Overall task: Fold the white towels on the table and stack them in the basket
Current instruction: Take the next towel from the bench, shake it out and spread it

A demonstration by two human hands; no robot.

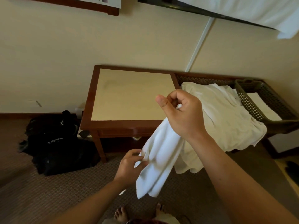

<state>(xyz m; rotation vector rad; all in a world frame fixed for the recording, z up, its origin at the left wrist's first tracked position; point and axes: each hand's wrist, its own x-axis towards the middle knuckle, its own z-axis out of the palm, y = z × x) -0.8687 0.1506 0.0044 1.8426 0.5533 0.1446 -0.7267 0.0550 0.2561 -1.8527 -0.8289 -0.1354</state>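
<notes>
The right hand (182, 112), at the centre of the frame, is raised with its fingers curled round the upper end of a white towel (159, 152), the thumb sticking out to the left. The towel hangs down from that grip in long loose folds toward the lower middle of the frame, clear of the floor. The left hand (129, 165), lower and to the left, pinches the towel's left edge between thumb and fingertips about halfway down its length.

Behind the hands, at centre frame, stands a wooden worktop (129, 94) with a dark brown frame and a pale inlaid top; it sits against the cream wall. Just to its right is a lower bench with a lattice back, and on it lies a heap of unfolded white towels (226, 120), one end spilling over the front edge and hanging down behind the held towel. At the right edge of the frame, beside the heap and touching it, sits a grey-green perforated plastic basket (252, 105) with a flat folded white towel (262, 105) lying inside it.

On the brown carpet at the left, beside the worktop's leg, is a pile of black bags (55, 143), one showing the white word "LOVE". Bare toes show at the bottom centre. A white-sheeted bed edge (242, 8) crosses the upper right corner.
</notes>
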